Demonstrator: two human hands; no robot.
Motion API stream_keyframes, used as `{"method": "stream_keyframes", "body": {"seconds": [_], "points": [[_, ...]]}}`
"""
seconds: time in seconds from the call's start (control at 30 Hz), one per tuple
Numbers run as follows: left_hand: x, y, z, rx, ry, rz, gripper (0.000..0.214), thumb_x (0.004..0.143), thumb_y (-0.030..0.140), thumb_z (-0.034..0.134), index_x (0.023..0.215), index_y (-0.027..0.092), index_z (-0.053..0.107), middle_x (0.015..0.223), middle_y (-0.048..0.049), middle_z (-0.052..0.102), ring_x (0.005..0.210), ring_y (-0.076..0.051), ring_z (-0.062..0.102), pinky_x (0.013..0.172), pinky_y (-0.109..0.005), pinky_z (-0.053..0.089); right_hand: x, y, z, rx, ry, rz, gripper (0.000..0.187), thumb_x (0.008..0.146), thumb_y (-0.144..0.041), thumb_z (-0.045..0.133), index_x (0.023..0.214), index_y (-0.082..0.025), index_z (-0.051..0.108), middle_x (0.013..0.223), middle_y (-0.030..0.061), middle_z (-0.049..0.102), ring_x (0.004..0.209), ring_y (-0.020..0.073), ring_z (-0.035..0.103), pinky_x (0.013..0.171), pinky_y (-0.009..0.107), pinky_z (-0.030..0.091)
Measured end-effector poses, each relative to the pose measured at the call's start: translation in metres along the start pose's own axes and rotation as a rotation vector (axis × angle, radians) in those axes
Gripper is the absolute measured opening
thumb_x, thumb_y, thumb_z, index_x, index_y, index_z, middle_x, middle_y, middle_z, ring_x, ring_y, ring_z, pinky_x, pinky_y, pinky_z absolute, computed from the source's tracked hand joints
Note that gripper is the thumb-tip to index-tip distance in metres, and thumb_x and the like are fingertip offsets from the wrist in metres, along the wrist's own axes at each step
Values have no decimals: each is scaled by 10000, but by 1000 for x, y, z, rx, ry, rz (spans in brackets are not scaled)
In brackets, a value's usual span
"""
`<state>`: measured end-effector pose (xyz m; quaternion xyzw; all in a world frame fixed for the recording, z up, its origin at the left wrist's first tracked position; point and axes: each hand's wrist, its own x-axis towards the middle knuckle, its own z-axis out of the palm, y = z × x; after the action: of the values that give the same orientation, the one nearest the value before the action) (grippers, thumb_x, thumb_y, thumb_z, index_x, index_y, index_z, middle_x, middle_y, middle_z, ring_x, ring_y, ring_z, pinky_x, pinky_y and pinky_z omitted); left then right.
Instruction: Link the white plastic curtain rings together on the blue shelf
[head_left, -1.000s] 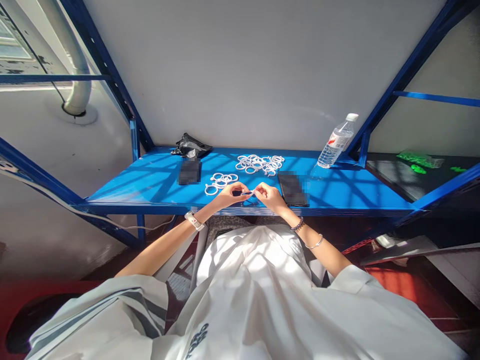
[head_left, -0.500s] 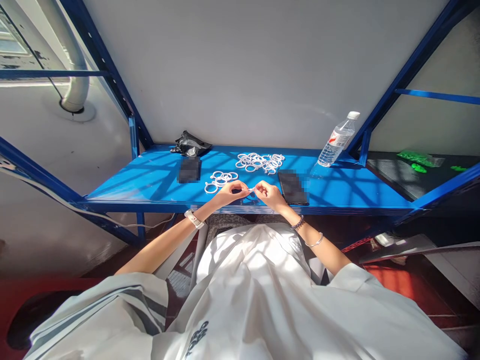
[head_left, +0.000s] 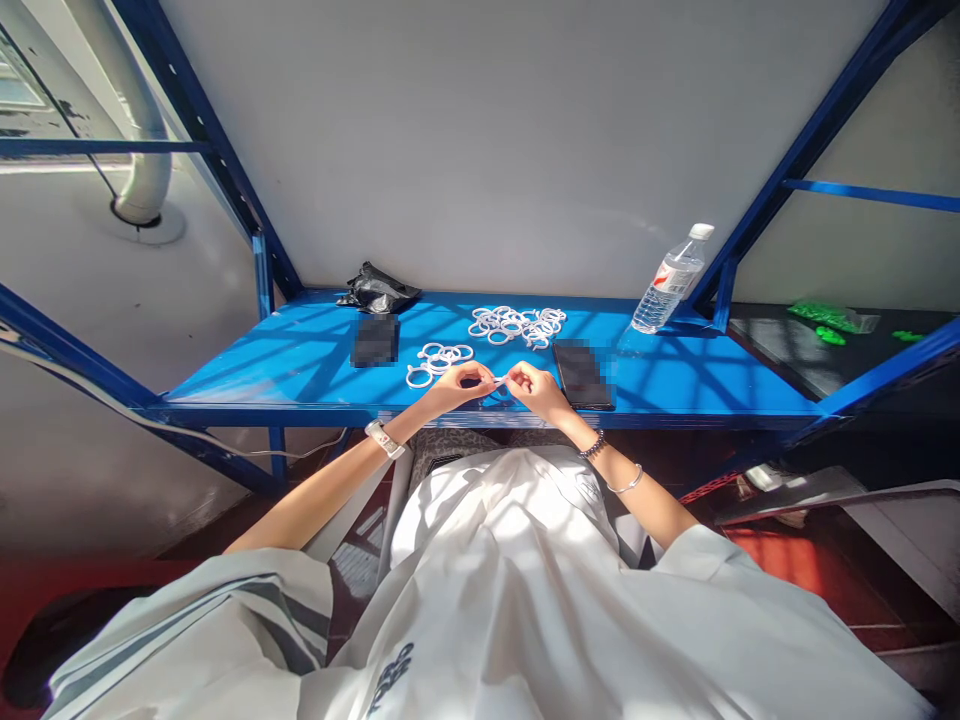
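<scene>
Over the front edge of the blue table, my left hand (head_left: 463,383) and my right hand (head_left: 534,388) meet, fingertips nearly touching. Both are closed in a pinch on a small white plastic ring (head_left: 499,381), mostly covered by the fingers. Just beyond my left hand lies a small group of white rings (head_left: 448,353), some overlapping. Farther back at the middle, a larger heap of similar white rings (head_left: 517,325) is spread out. A dark flat phone-like slab (head_left: 583,375), partly blurred out, lies right beside my right hand.
The blue table (head_left: 300,350) runs along a grey wall. At its back left sit a crumpled black plastic bag (head_left: 379,290) and another dark blurred slab (head_left: 374,341). A water bottle (head_left: 671,282) stands at the back right. Blue frame posts (head_left: 724,295) flank the table.
The whole view has shifted slightly. Both hands keep almost the same pinching pose, with only a small movement of the fingers around the white ring.
</scene>
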<state>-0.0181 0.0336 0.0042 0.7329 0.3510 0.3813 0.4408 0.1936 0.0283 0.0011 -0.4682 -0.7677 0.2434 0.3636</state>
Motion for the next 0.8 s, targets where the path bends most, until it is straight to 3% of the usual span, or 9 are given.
{"method": "stream_keyframes", "body": {"seconds": [0.23,0.8], "points": [[0,0,0,-12,-6,4,400,779,564,698,821,171,640,988,-71,662,903,-183,627,795,-300,507,1,4,0,10,-5,14,238,890,-424,475,862,-218,591,636,-33,613,603,132,547,605,248,380],[-1,1,1,-24,-11,26,390,780,539,709,818,157,640,1003,-80,641,892,-184,608,759,-303,497,2,5,2,16,-3,24,252,879,-449,488,881,-218,586,650,-27,618,599,133,547,599,252,385]]}}
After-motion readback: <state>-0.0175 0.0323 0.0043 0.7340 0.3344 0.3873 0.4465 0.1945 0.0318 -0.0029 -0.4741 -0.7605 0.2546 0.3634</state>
